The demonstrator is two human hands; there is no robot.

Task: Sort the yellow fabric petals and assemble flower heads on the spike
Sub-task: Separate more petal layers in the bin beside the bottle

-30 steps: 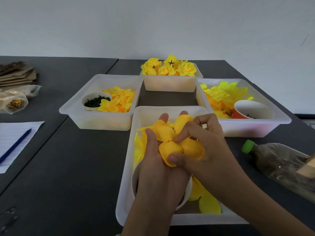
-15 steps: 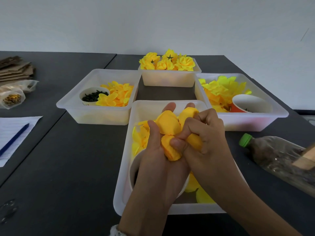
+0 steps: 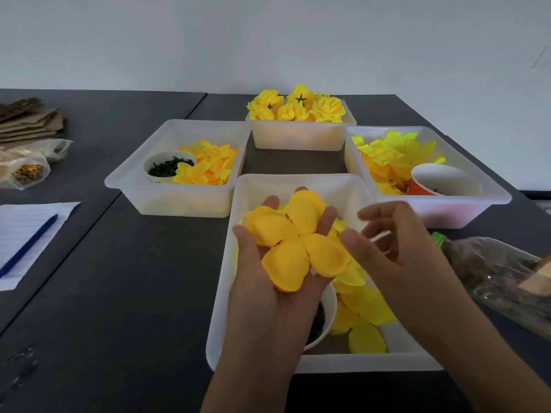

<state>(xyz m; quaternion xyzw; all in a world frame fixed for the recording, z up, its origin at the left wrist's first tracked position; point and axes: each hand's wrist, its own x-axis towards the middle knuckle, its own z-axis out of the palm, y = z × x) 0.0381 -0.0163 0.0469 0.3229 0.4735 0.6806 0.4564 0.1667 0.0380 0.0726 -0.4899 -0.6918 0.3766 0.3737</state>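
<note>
My left hand [image 3: 268,308] lies palm up over the near white tray [image 3: 220,308], fingers stretched out. On it rests an orange-yellow fabric petal piece [image 3: 293,242] with four round lobes spread flat. My right hand [image 3: 396,242] hovers just right of it, apart from the petals, fingers loosely curled and blurred, holding nothing. Under my left wrist a white paper cup [image 3: 329,311] with dark pieces stands in the tray, beside loose lighter yellow petals [image 3: 366,308]. I cannot make out a spike.
The left tray [image 3: 179,201] holds petals and a cup of dark pieces [image 3: 167,166]. Finished flower heads [image 3: 298,107] fill the back tray [image 3: 298,135]. The right tray [image 3: 465,210] holds petals and an orange cup [image 3: 441,180]. A plastic bottle [image 3: 492,269] lies right; paper with pen [image 3: 26,242] left.
My right hand let go of the petals and drew away to the right. My left hand opened flat, and the bunched petal piece now lies spread on it.
</note>
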